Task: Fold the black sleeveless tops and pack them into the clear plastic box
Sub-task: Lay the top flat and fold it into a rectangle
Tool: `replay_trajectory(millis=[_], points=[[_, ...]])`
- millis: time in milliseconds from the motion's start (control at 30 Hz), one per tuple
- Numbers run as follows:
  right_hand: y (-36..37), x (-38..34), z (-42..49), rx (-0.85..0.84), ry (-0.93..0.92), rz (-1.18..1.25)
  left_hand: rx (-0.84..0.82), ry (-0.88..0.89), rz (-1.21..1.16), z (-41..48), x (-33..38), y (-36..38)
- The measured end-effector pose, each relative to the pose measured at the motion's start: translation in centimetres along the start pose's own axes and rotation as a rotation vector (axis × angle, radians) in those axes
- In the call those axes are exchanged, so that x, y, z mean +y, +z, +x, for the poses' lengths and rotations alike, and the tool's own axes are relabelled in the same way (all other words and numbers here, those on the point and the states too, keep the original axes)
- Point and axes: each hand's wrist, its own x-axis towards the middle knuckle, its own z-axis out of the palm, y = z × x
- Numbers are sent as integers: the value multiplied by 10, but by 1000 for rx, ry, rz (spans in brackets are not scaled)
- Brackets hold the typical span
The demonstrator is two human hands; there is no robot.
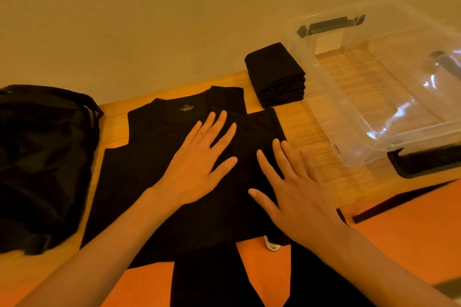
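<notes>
The top [154, 157] lay flat on the table [311, 132], neckline away from the person, its right side apparently turned in over the middle. Both hands were spread open with straight fingers and gripped nothing. The left hand [197, 164] pressed on the chest area and the right hand [296, 192] rested on the folded right edge, probably to flatten that fold and keep the cloth from slipping. A stack [277, 74] of folded tops sat just beyond, close beside the box [349, 117], likely kept there for packing together. The box stood open to the right with nothing dark inside. A black bag [42, 157] lay to the left, touching the top's edge.
</notes>
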Motion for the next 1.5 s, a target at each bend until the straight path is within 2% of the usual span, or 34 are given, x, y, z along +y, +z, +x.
replay_trajectory(millis=[100, 233, 467, 567, 667, 867, 967, 1033, 1133, 1333, 1433, 1500], points=[[7, -4, 14, -27, -13, 17, -119, -252, 48, -54, -20, 0], [12, 4, 17, -54, 4, 23, -149, -439, 146, -98, -45, 10], [-2, -19, 36, -30, 32, -14, -26, -566, 102, -114, -50, 9], [-6, -38, 72, -54, -4, -2, -45, -618, 133, -116, -58, 11], [-4, -36, 101, -112, 53, -9, -52, -680, 125, -122, -69, 16], [-14, -26, 104, -197, 109, -44, -40, -744, -2, -111, -73, 0], [-32, -33, 141, -27, 38, -23, 168, -716, -90, -81, -96, -17], [-44, -34, 178, 72, 18, 22, 246, -673, -194, -57, -125, -21], [-60, -41, 227, -16, 89, 58, 242, -639, -251, -27, -167, -19], [-56, -56, 273, -69, 14, 4, 156, -606, -212, 9, -195, -14], [-42, -47, 267, 8, 22, -137, 167, -634, -191, 16, -195, -12], [-38, -38, 257, 38, 90, -214, 152, -628, -194, 16, -195, -8]])
